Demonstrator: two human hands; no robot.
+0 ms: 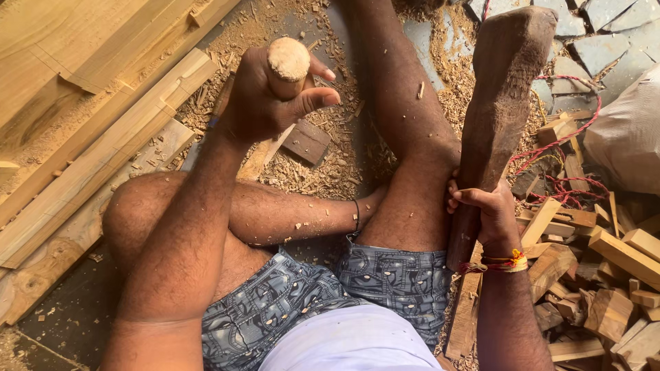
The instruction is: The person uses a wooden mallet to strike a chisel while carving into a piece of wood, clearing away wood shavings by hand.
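Chiselling step: left hand (265,96) fists around the chisel (287,65); right hand (489,209) clamps the mallet (498,103), raised. Next move probably needs 1 square strike onto the handle top above the fist.

Round-topped wooden chisel handle (288,62) upright; dark club-like mallet (502,89) raised.
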